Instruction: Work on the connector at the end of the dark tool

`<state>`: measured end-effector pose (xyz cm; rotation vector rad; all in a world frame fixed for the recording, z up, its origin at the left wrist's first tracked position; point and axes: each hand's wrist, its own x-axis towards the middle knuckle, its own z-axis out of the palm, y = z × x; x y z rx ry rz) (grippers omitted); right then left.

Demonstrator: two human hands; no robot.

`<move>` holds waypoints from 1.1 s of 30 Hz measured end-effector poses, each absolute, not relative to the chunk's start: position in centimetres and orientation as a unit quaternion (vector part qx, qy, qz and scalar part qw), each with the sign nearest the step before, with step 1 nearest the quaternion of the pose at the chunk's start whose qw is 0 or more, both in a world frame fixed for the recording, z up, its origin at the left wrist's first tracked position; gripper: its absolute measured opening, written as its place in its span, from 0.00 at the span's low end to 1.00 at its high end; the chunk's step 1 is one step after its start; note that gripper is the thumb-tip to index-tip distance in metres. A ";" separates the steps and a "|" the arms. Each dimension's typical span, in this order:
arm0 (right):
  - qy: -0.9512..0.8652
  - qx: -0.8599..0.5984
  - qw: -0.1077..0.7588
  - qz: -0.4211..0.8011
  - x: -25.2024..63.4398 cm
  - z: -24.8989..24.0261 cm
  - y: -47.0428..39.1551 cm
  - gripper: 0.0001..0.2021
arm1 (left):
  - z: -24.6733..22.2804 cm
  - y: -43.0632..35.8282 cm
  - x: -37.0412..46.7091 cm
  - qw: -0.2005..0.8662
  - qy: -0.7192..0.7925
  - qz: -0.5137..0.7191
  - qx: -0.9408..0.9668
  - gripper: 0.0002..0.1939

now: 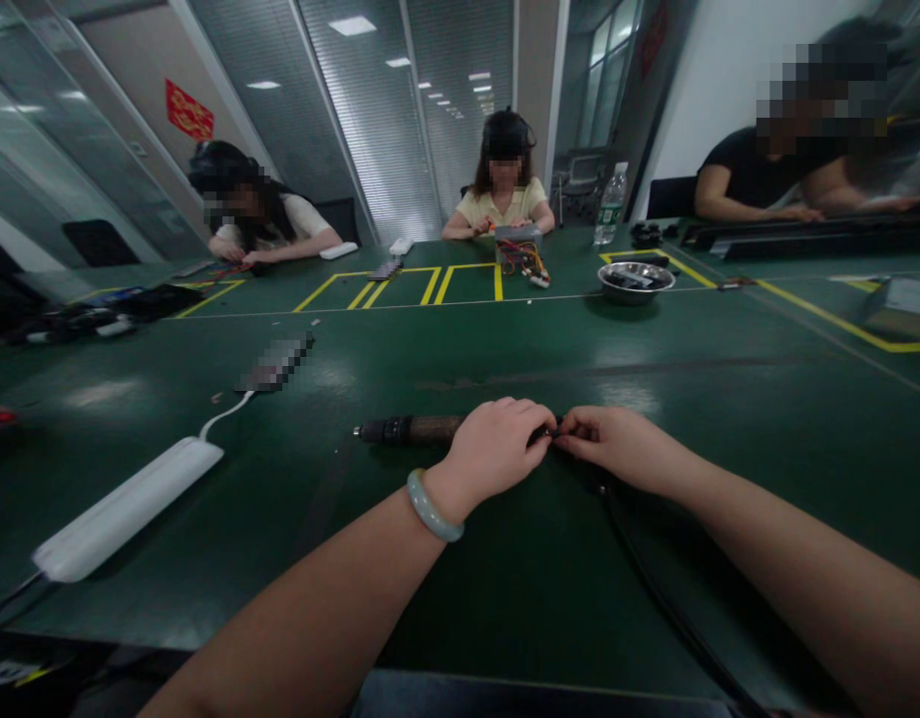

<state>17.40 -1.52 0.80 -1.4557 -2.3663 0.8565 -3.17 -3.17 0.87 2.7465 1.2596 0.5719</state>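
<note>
A dark electric screwdriver lies across the green table, its bit end to the left. My left hand is wrapped around its rear part, a pale bangle at the wrist. Close against the tail end, my right hand pinches with thumb and fingers; the small dark piece between them is mostly hidden. A black cable emerges below the right hand and runs down to the table's near edge. Whether it joins the screwdriver is hidden.
Left lies a white power strip with a cable to a blurred phone. A metal bowl of dark parts, a water bottle and a grey box with coloured wires stand farther back. Several people sit around the table.
</note>
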 end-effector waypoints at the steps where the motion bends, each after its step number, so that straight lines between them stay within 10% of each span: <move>1: -0.808 -0.497 0.117 0.293 17.4 0.8 -1.5 0.11 | 0.9 -3.2 -3.2 0.033 0.409 0.186 0.893 0.07; 33: -0.808 -0.502 0.115 0.286 17.4 0.9 -1.6 0.11 | 0.9 -3.1 -3.2 0.034 0.410 0.178 0.894 0.08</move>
